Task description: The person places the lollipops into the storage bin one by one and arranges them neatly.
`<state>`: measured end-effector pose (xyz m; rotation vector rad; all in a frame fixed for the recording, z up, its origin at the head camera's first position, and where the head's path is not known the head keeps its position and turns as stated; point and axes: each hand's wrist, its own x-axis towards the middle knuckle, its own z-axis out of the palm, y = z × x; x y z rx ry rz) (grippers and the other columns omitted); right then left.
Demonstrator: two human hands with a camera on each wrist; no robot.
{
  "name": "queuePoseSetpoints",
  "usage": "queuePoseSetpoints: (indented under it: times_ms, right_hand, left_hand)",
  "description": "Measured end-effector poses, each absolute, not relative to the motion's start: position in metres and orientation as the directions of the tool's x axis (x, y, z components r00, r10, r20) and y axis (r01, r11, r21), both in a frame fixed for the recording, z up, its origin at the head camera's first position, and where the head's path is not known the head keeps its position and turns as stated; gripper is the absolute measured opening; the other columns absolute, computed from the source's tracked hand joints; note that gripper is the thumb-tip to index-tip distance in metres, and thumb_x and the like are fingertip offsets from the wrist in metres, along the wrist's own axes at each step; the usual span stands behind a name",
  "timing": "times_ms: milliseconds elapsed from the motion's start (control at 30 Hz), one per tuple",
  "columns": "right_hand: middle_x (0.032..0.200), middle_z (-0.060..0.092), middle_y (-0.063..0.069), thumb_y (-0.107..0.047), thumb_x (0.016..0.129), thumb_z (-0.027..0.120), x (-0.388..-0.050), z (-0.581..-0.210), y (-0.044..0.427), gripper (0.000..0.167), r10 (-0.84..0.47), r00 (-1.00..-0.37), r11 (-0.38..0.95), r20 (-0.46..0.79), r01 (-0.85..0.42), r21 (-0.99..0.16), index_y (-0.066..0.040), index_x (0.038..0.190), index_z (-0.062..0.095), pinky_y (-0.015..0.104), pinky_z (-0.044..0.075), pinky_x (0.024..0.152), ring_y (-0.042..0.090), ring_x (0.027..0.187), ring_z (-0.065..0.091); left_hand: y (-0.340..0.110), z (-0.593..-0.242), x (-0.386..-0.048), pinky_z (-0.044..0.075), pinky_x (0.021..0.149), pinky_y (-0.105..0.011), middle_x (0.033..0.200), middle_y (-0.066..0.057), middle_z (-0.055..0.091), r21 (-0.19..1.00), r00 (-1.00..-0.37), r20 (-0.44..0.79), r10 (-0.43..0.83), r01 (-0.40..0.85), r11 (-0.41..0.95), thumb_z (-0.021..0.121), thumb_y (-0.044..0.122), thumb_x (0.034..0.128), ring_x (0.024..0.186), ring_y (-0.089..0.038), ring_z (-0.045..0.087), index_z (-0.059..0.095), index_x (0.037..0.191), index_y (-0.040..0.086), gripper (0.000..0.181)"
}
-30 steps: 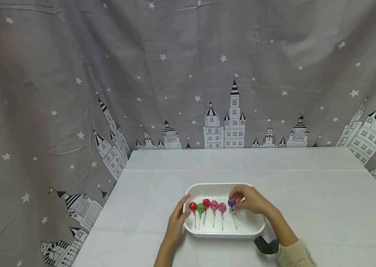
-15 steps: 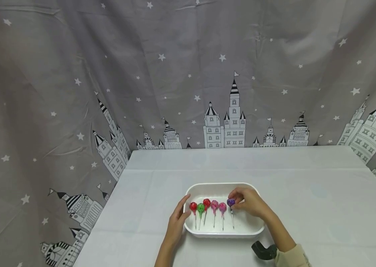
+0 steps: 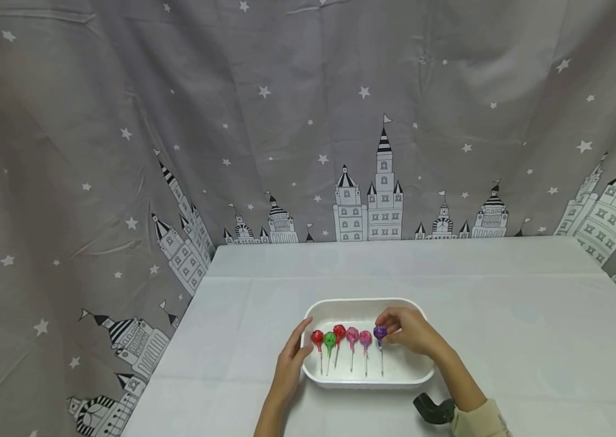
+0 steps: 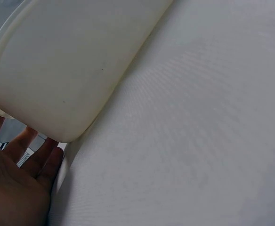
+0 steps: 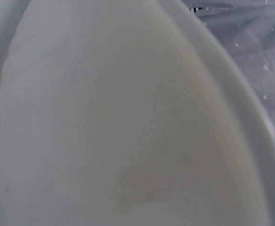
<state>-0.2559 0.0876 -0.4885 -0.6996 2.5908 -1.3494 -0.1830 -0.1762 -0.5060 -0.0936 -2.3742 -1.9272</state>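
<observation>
A white tray [image 3: 400, 383] lies on the table with several wrapped lollipops in a row. From the left come a red lollipop [image 3: 317, 337], a green lollipop [image 3: 329, 340], another red lollipop [image 3: 339, 333], a pink lollipop [image 3: 352, 334] and a second pink lollipop [image 3: 365, 338]. At the row's right end, my right hand [image 3: 408, 331] pinches the wrapped head of a purple lollipop [image 3: 380, 332], its stick pointing toward me. My left hand [image 3: 287, 364] holds the tray's left end, thumb at the rim; in the left wrist view its fingers [image 4: 41, 157] reach the outer wall. The right wrist view shows mostly tray wall [image 5: 118, 108].
White cloth covers the table [image 3: 504, 315]. A black curved object [image 3: 432, 409] sits by the right forearm, below the tray's right corner. Behind the table hangs a grey curtain [image 3: 286, 121] printed with stars and castles.
The purple lollipop has turned from a slant to nearly straight, in line with the others, while my right hand keeps hold of its head. My left hand stays on the tray.
</observation>
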Motion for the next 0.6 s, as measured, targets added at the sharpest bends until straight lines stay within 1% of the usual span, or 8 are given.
queuePoseSetpoints:
  times_ms: [133,267,367,400,600]
  right_hand:
    - [0.080,0.061,0.001,0.009,0.066,0.074,-0.2558,-0.4897,0.0862,0.028,-0.452,-0.889,0.518,0.074,-0.329,-0.790,-0.002,0.089,0.064,0.024,0.053,0.066,0.015,0.074,0.058]
    - [0.078,0.060,0.002,0.012,0.065,0.072,-0.2554,-0.4914,0.0853,0.028,-0.458,-0.886,0.512,0.079,-0.335,-0.791,0.000,0.088,0.063,0.023,0.052,0.064,0.015,0.072,0.057]
    - [0.077,0.060,0.002,0.013,0.064,0.071,-0.2550,-0.4923,0.0845,0.027,-0.461,-0.884,0.509,0.080,-0.337,-0.792,0.000,0.087,0.062,0.022,0.051,0.063,0.015,0.071,0.056]
    - [0.076,0.059,0.002,0.012,0.064,0.071,-0.2549,-0.4929,0.0843,0.027,-0.460,-0.884,0.510,0.079,-0.336,-0.792,0.000,0.087,0.062,0.022,0.051,0.062,0.015,0.070,0.056]
    - [0.076,0.059,0.001,0.011,0.066,0.071,-0.2532,-0.4949,0.0815,0.026,-0.436,-0.898,0.547,0.061,-0.319,-0.774,-0.002,0.087,0.062,0.023,0.051,0.063,0.014,0.071,0.056]
  left_hand:
    - [-0.1759,-0.5061,-0.1831,0.019,0.104,-0.015,0.145,-0.010,0.036,0.972,-0.994,0.109,-0.003,0.106,0.211,0.047,0.000,0.0893,0.136,-0.024,0.023,0.042,0.138,0.008,0.050]
    - [-0.1759,-0.5071,-0.1833,0.019,0.103,-0.013,0.144,-0.009,0.036,0.971,-0.994,0.114,-0.002,0.111,0.211,0.047,0.000,0.0890,0.136,-0.023,0.024,0.042,0.138,0.008,0.050]
    - [-0.1765,-0.5078,-0.1837,0.019,0.104,-0.014,0.145,-0.009,0.036,0.973,-0.993,0.114,0.000,0.112,0.200,0.047,-0.001,0.0889,0.136,-0.023,0.023,0.042,0.138,0.009,0.050]
    - [-0.1775,-0.5124,-0.1852,0.019,0.104,-0.014,0.145,-0.007,0.036,0.973,-0.993,0.119,-0.002,0.116,0.199,0.047,0.000,0.0890,0.136,-0.022,0.024,0.043,0.138,0.012,0.051]
    - [-0.1770,-0.5109,-0.1841,0.019,0.104,-0.015,0.145,-0.007,0.035,0.976,-0.995,0.103,-0.009,0.099,0.196,0.046,0.000,0.0892,0.136,-0.022,0.024,0.043,0.138,0.013,0.051]
